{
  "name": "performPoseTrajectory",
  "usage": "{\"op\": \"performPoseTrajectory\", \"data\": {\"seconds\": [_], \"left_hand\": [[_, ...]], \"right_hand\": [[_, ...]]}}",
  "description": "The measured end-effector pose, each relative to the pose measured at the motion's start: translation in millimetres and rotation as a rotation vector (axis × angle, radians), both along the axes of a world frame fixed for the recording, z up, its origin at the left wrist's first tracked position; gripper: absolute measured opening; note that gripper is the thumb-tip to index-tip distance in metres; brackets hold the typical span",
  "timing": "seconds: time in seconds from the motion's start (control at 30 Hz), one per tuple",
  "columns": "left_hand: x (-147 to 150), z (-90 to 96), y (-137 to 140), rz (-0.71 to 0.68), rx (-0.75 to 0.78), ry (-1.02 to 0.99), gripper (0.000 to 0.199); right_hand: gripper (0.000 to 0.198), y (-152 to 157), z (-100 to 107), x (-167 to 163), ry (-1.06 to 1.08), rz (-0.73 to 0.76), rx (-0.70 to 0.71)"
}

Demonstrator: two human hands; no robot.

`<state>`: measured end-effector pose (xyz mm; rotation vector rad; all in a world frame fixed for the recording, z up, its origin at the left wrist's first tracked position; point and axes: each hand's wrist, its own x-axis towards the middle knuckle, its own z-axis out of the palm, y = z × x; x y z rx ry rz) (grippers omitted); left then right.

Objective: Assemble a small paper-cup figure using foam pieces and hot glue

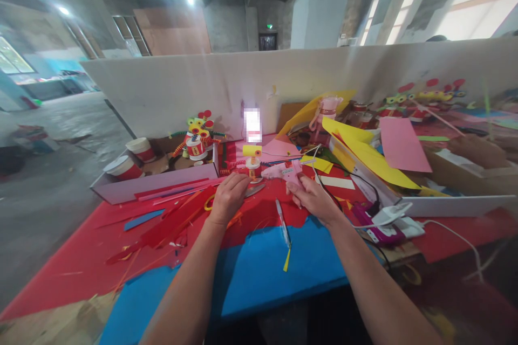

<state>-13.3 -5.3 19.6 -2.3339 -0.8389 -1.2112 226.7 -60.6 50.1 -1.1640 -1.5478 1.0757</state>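
The pink glue gun (290,172) is above the red counter (76,245), its long body sideways and its nose pointing left at the little cup toy (253,165) — the right hand (309,197) has its grip wrapped round the handle. The left hand (230,195) is right by the toy — I can't tell if its grip is pinching it.

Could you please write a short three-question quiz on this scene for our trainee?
1. Which hand holds the pink glue gun?
2. True or false: the pen is in the left hand.
3. What colour is the large sheet in the foreground: (a) green, (b) blue or (c) white?

Key
1. The right hand.
2. False; it lies loose, touched by neither hand.
3. b, blue.
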Motion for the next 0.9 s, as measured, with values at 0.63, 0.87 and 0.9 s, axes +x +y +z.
{"op": "performPoseTrajectory", "data": {"seconds": [0.63, 0.87, 0.9], "left_hand": [[2, 8.3, -1, 0.090, -0.002, -0.301, 0.012], [-2, 8.5, -4, 0.089, -0.015, -0.332, 0.012], [-3, 8.6, -4, 0.091, -0.023, -0.346, 0.013]], "right_hand": [[0.031, 29, -31, 32, 0.010, -0.127, -0.198], [0.027, 55, -59, 45, -0.717, -0.293, -0.079], [0.029, 55, -60, 46, -0.785, -0.327, -0.042]]}}
